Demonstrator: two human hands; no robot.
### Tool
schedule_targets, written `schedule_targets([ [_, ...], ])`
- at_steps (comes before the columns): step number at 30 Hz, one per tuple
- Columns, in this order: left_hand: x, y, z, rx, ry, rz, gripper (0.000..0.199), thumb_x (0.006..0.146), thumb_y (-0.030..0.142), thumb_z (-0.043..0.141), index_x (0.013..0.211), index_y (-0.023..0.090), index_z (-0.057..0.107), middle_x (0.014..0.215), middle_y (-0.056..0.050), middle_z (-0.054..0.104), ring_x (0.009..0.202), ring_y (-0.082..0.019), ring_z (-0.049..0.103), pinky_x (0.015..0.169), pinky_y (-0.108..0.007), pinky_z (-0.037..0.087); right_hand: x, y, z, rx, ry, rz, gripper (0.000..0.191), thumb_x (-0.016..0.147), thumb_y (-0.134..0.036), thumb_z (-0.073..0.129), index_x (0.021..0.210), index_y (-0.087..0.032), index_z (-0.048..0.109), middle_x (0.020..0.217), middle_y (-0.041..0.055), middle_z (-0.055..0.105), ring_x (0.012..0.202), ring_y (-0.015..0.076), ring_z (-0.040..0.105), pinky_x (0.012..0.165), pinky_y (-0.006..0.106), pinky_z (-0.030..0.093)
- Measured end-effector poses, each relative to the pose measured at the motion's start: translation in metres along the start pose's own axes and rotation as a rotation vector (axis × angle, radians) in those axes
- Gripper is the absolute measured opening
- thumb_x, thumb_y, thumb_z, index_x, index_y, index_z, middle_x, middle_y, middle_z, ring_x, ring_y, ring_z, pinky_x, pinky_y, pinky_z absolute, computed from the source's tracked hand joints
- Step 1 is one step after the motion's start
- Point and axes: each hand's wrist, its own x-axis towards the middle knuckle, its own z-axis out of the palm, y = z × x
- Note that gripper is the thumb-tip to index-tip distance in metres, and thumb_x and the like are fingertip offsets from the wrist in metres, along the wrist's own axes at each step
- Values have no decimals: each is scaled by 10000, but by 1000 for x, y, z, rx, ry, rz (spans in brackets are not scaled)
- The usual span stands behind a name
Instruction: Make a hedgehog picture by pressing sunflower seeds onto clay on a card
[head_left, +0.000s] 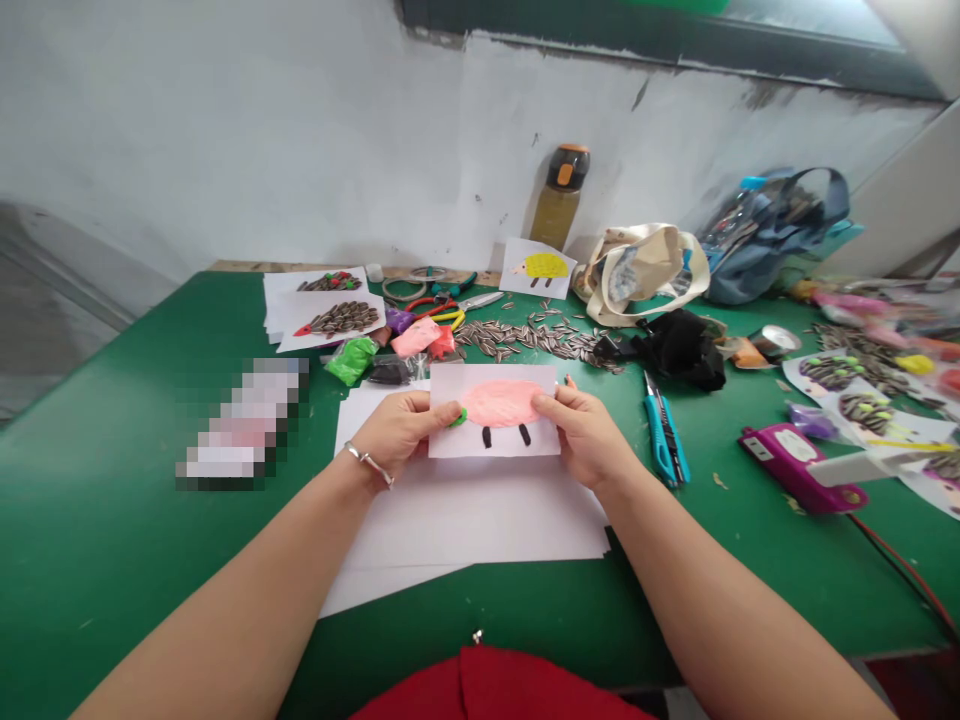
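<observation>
- Biggest thing here is the green bench (127, 420), loose stuff mostly back by the wall (300, 130), which I guess leaves elbow room.
- Paper (465, 520) is stacked right in front of the person, maybe as a pad.
- Card's (506, 438) held over that stack, picture toward the person.
- Left grip (397, 432) and right grip (590, 430) each pinch a side edge, probably keeping it flat.
- Pink patch (501, 403) sits mid-card, mostly uncovered.
- Black legs (525, 435) below it, green bit (458, 417) at the left thumb; can't tell if it's pressed.

Bright, glare top R, soft shadow nr bottle (556, 205), R edge blurry/stretched, pixelated patch (244, 430) L
</observation>
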Motion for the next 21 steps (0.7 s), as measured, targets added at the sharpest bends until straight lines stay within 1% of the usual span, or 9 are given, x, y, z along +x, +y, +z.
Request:
schedule_targets([
  [2, 0, 0, 0, 16, -7, -6, 341, 538, 399, 859, 614, 133, 659, 592, -33, 618, 536, -140, 534, 473, -246, 359, 0, 0, 0, -8, 10, -1, 263, 679, -454, 740, 618, -228, 620, 542, -52, 555, 650, 155, 570, 919, 418, 426],
  [7, 1, -2, 2, -2, 8, 9, 344, 523, 388, 863, 592, 141, 634, 575, -2, 596, 524, -118, 513, 487, -237, 365, -1, -1, 1, -38, 23, -15, 270, 669, -442, 750, 594, -227, 604, 539, -54, 552, 646, 146, 557, 970, 429, 399],
  [9, 0, -1, 3, -3, 21, 16, 369, 542, 420, 853, 591, 145, 611, 561, 8, 570, 516, -110, 499, 482, -233, 356, 0, 0, 1, -21, 27, -8, 284, 671, -445, 749, 585, -225, 592, 528, -58, 537, 629, 143, 548, 942, 425, 414],
  [11, -1, 0, 5, -3, 33, 3, 417, 566, 467, 835, 571, 156, 558, 524, 30, 508, 486, -96, 459, 456, -223, 320, 0, 0, 1, 10, 37, 3, 308, 671, -449, 750, 566, -223, 569, 510, -63, 514, 600, 138, 533, 899, 415, 433],
  [15, -2, -1, 6, -6, 51, 0, 484, 548, 487, 841, 545, 168, 477, 494, 64, 404, 458, -73, 379, 433, -209, 261, 1, 0, 1, 47, 41, 11, 341, 661, -451, 764, 547, -219, 541, 491, -71, 488, 567, 123, 507, 875, 395, 443],
  [18, 0, -2, 6, -3, 77, 32, 495, 549, 480, 842, 533, 169, 457, 494, 69, 381, 461, -66, 353, 433, -208, 248, 1, -2, 2, 49, 25, 14, 323, 660, -472, 761, 584, -218, 577, 516, -63, 521, 584, 123, 519, 892, 388, 438],
  [21, 1, -3, 5, -5, 77, 61, 486, 567, 476, 834, 529, 166, 462, 496, 67, 384, 462, -61, 337, 435, -206, 236, 1, -3, 2, 27, 13, 32, 312, 648, -490, 760, 617, -218, 610, 528, -55, 545, 581, 130, 526, 884, 399, 443],
])
